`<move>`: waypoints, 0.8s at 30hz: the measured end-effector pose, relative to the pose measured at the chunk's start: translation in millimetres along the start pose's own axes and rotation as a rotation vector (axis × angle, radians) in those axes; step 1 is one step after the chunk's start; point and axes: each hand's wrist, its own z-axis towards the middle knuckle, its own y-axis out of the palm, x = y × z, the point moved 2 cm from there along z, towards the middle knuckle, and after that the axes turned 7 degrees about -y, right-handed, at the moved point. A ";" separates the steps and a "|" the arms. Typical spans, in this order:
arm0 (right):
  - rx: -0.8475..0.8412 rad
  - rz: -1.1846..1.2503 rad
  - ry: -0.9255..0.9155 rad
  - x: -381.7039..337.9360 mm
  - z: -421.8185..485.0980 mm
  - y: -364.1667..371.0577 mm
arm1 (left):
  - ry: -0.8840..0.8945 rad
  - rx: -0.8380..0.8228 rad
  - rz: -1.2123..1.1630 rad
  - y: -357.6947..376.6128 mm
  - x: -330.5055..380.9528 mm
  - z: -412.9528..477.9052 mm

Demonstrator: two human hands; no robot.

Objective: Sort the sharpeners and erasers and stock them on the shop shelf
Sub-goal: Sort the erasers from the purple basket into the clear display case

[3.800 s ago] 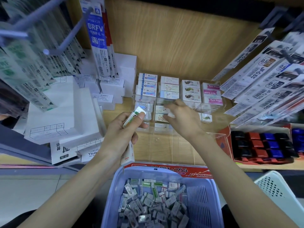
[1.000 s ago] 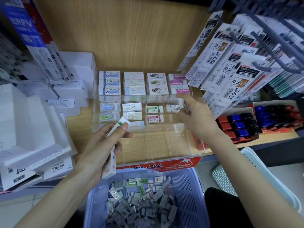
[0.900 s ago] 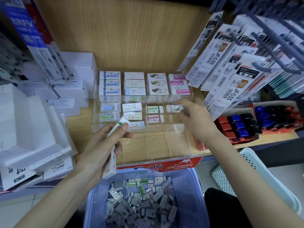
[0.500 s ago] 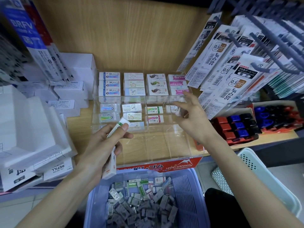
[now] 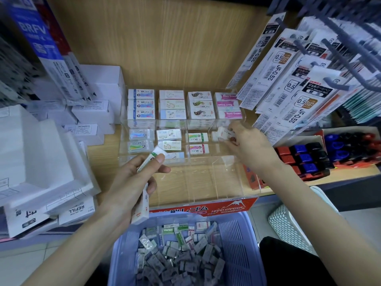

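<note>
Seemingly light, stiff and slick-wrapped, the eraser (image 5: 224,133) pinched by its edges in the right hand (image 5: 248,148) sits over the acrylic tray's (image 5: 203,182) rightmost column, while the left hand (image 5: 128,182) grips a spare stack (image 5: 142,211).

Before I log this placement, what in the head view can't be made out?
- Head view: how many erasers the left hand grips in its stack; fingers cover it.
- Head view: the tray slot beneath the right hand and its pinched eraser; the hand hides it.
- Head view: labels on the basket pieces; blurred.
</note>
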 end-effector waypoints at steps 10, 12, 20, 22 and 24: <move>-0.160 -0.268 -0.042 16.4 8.0 2.6 | 0.007 -0.003 0.009 0.9 0.3 -0.2; -0.163 -0.266 -0.030 13.6 12.2 6.2 | 0.004 -0.001 0.010 1.7 0.1 -0.2; -0.250 -0.427 -0.141 6.5 24.9 10.0 | 0.011 -0.009 0.029 0.7 -0.6 1.0; -0.244 -0.437 -0.148 6.9 27.0 9.8 | 0.015 -0.011 0.028 -0.6 -1.7 3.0; -0.238 -0.456 -0.143 7.1 27.1 10.4 | 0.021 -0.024 0.021 -0.9 -3.2 3.2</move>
